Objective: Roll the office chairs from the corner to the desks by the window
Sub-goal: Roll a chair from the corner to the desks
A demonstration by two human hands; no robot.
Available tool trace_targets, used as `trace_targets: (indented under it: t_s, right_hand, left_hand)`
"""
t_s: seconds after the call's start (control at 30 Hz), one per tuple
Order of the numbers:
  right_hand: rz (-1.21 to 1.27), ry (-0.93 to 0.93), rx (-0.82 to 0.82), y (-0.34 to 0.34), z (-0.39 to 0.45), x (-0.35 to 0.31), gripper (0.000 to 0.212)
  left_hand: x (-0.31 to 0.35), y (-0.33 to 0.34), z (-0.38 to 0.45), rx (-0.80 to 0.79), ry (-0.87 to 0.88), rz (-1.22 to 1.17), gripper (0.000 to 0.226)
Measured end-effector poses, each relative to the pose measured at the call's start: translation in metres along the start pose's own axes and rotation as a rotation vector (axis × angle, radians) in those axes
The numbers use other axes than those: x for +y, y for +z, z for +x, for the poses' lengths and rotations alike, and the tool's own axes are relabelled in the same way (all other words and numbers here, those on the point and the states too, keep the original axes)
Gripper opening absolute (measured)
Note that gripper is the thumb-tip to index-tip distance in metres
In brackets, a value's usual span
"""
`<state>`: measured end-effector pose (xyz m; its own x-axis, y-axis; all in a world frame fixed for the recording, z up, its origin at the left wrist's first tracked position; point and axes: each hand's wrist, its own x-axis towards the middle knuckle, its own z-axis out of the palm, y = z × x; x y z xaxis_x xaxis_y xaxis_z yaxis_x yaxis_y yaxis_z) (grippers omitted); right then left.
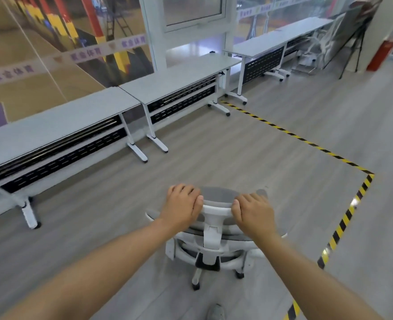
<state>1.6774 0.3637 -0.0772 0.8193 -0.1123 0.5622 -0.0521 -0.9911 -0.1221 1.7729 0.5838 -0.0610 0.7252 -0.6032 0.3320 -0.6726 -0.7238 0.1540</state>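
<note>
A white office chair (211, 241) with grey mesh stands on the floor right in front of me, its back toward me and its castors on the grey planks. My left hand (182, 204) grips the left end of its headrest. My right hand (252, 211) grips the right end. A row of grey-topped desks (59, 121) on white wheeled legs runs along the window (52, 42) from the left to the far right. The nearest desk is about a chair's length ahead and to the left.
Yellow-and-black floor tape (290, 135) marks a rectangle whose corner lies to the right of the chair. Another white chair (315, 49) and a black tripod (355, 45) stand at the far right end of the desks. My shoe (216, 312) shows at the bottom edge.
</note>
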Motion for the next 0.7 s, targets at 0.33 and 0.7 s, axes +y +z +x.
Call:
trace_targets:
  t_s: [0.33, 0.7]
  right_hand:
    - [-0.009, -0.036, 0.014, 0.115, 0.178, 0.041, 0.036]
    - [-0.118, 0.116, -0.068, 0.245, 0.385, 0.076, 0.037]
  left_hand:
    - [-0.101, 0.049, 0.179, 0.031, 0.006, -0.084, 0.033]
    - [-0.237, 0.108, 0.417, -0.036, 0.153, -0.105, 0.036]
